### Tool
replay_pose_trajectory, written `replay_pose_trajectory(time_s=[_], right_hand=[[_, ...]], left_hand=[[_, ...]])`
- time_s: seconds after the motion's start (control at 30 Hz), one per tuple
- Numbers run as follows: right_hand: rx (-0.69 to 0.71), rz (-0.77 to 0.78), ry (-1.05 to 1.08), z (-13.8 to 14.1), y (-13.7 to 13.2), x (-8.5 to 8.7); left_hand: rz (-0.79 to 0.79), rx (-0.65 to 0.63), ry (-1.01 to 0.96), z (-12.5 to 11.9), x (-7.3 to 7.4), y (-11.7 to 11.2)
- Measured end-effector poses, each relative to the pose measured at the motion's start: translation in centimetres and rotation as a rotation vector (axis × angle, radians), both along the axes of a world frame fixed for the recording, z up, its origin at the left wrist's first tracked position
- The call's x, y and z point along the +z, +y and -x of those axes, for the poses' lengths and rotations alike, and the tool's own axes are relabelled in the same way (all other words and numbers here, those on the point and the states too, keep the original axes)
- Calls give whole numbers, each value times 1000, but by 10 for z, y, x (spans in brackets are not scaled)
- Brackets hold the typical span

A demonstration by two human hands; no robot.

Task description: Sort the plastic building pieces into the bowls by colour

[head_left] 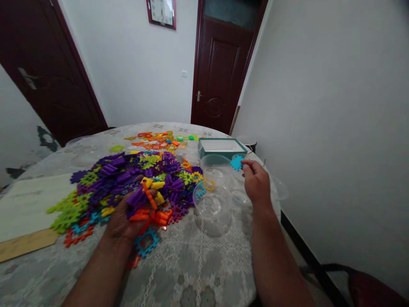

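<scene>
one blue toothed piece (237, 163) is edge-pinched in the grip of the right hand (257, 183) near the clear bowls (212, 204), while the left hand (124, 222), closed around mixed pieces (150, 197) by the worktop (179, 268) pile (111, 168), seems best held cupped, level.

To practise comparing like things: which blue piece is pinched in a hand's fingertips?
The toothed blue piece in the right hand. Its middle looks filled, whereas the blue frame near the left hand has an open centre.
</scene>
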State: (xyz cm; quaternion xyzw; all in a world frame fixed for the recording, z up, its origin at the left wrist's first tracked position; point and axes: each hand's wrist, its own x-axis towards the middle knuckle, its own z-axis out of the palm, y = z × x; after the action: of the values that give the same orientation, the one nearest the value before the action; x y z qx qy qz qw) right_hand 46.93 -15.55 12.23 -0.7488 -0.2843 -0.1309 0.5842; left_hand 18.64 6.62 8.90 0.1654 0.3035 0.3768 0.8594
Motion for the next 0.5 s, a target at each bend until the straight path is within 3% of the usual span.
replay_pose_trajectory(time_s=[0.1,0.2,0.4,0.5], right_hand=[[-197,134,-174,-15,-37,2],[-308,245,-258,-34,-71,-5],[-296,407,-156,-66,-108,-27],[-285,404,-125,-70,-111,-36]], left_hand=[[-29,-3,14,-1,-2,1],[-43,-4,37,-2,-5,1],[-96,-29,34,-3,-4,-2],[-5,-50,44,-2,-2,-2]])
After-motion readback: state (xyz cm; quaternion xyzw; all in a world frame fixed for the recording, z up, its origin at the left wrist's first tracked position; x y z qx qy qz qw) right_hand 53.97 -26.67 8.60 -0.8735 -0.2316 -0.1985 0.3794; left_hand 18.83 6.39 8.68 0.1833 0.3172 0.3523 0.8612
